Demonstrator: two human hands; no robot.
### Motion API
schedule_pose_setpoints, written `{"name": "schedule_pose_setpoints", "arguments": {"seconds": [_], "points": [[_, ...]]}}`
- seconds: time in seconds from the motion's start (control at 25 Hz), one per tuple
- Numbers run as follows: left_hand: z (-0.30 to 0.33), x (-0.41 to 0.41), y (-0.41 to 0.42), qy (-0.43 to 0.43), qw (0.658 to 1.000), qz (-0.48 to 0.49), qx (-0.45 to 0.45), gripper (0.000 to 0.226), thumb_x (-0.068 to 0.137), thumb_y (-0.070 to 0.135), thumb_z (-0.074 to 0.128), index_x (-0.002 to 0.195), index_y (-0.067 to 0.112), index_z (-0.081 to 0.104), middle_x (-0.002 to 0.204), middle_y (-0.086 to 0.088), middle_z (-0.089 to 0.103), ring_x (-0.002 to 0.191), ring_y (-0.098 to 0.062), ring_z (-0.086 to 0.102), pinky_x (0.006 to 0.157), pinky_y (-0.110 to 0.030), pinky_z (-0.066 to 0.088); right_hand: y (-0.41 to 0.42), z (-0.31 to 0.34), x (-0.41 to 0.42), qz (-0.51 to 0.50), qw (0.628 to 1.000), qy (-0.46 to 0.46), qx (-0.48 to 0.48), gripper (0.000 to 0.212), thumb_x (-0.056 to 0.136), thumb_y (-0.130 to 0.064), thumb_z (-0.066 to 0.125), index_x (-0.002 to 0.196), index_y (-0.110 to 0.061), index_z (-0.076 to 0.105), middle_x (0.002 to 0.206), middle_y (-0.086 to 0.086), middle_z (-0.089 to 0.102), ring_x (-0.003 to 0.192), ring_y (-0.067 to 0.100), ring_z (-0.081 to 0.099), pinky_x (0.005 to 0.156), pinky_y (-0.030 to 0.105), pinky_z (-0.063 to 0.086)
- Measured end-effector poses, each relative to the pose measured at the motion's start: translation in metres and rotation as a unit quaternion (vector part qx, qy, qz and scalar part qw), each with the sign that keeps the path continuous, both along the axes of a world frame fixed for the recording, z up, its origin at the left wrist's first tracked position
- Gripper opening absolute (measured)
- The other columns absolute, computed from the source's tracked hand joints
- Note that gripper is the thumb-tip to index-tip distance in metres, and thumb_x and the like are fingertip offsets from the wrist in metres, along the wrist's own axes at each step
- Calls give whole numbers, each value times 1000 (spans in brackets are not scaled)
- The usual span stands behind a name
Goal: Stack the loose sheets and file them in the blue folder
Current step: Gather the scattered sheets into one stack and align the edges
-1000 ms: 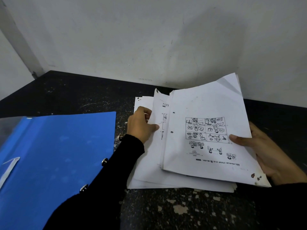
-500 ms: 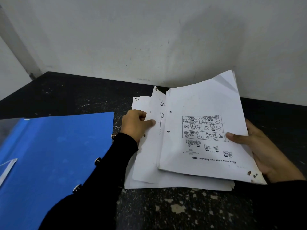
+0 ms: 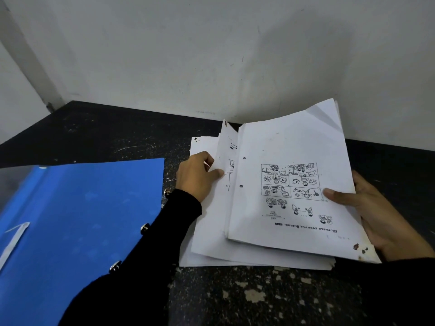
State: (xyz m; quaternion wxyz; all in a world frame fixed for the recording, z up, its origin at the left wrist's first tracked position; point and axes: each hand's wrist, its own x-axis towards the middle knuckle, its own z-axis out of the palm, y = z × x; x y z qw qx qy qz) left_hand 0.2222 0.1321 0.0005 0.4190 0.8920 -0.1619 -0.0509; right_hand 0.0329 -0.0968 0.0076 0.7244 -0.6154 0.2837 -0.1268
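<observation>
1. Blue folder [image 3: 77,222] lies flat on the dark speckled surface [image 3: 259,297] at 9 o'clock from the sheets [image 3: 211,231], just beside them and partly under the left sleeve [image 3: 146,255].
2. A white strip [image 3: 14,238] lies on the folder at its 9 o'clock side.
3. Sheets sit in a loose, fanned pile at the centre right, near the white wall [image 3: 211,55] at 12 o'clock.
4. Top sheet [image 3: 292,184] bears a cartoon grid printed upside down, two punched holes on its 9 o'clock edge, a folded corner at 1 o'clock and brown stains at 5 o'clock.
5. Left hand [image 3: 197,175] pinches the 9 o'clock edge of a lower sheet, thumb on top; its grip is closed on paper.
6. Right hand [image 3: 376,215] clasps the pile's 3 o'clock edge, thumb pressed on the top sheet, fingers beneath.
</observation>
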Motion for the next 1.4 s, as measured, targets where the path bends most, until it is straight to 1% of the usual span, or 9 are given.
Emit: {"name": "schedule_pose_setpoints", "arguments": {"seconds": [0.12, 0.28, 0.6, 0.72, 0.88, 1.08, 1.16, 1.32, 1.4], "points": [[-1, -5, -6, -18, 1000, -9, -14, 21, 81, 25, 71, 94, 10, 62, 95, -4, 63, 87, -23, 58, 73, -30, 45, 0, -1, -1, 0, 1000, 2, -5, 48, 81, 6, 60, 113, -29, 61, 108, 5, 74, 92, 29, 72, 70, 42, 60], [-2, -10, -10, -13, 999, -11, -34, 22, 82, 20, 71, 96, 8, 59, 102, -7, 62, 92, -26, 58, 78, -33, 46, -1, -1, 0, -1, 1000, 2, -2, 49, 78, 4, 61, 114, -29, 61, 111, 6, 73, 98, 31, 70, 74, 44, 59], [-2, -9, -10, 43, 995, -3, -94, 24, 76, 19, 76, 93, 11, 62, 76, 12, 47, 83, -15, 47, 74, -26, 39, 2, 0, -1, 3, 1000, 1, -10, 51, 77, 3, 62, 118, -27, 60, 111, 6, 73, 94, 31, 71, 69, 42, 61], [-2, -6, -9, 27, 994, -2, -101, 26, 76, 18, 76, 95, 11, 60, 93, 1, 57, 85, -18, 53, 74, -28, 43, 3, 1, 0, -3, 1000, 2, -12, 47, 80, 6, 60, 114, -26, 60, 112, 8, 72, 94, 32, 70, 70, 43, 60], [-8, -3, -8, 112, 979, 13, -169, 49, 78, 16, 75, 119, 15, 47, 106, -6, 60, 93, -19, 58, 85, -32, 49, 2, 2, -1, -7, 1000, -6, -5, 43, 83, 8, 58, 107, -27, 62, 106, 7, 73, 81, 24, 74, 67, 40, 61], [-12, 2, -7, 90, 988, 5, -125, 30, 90, 24, 57, 92, -6, 59, 83, -13, 61, 77, -24, 52, 73, -34, 44, 6, 1, 2, 8, 1000, -15, 24, 48, 82, 8, 58, 118, -22, 59, 110, 10, 72, 86, 28, 73, 61, 40, 61], [-13, 4, -8, 132, 980, 5, -151, 29, 96, 30, 47, 98, 2, 56, 94, -7, 58, 89, -23, 52, 81, -33, 41, 12, -1, 7, 22, 999, -18, 35, 49, 81, 8, 58, 119, -23, 59, 113, 10, 72, 93, 32, 71, 65, 43, 61], [-5, 0, -7, 282, 934, -33, -219, 80, 78, 73, 47, 135, 16, 43, 136, 3, 51, 119, -18, 52, 104, -41, 41, 30, -2, 16, 63, 995, -44, 59, 51, 79, 8, 58, 117, -26, 59, 110, 8, 73, 94, 30, 72, 66, 43, 61], [-4, 1, -4, 293, 915, -65, -270, 61, 84, 47, 64, 132, 13, 46, 129, -5, 61, 110, -20, 63, 91, -37, 53, 35, -3, 19, 62, 994, -63, 58, 53, 77, 7, 59, 118, -26, 58, 111, 8, 73, 96, 30, 71, 72, 46, 60]]}}
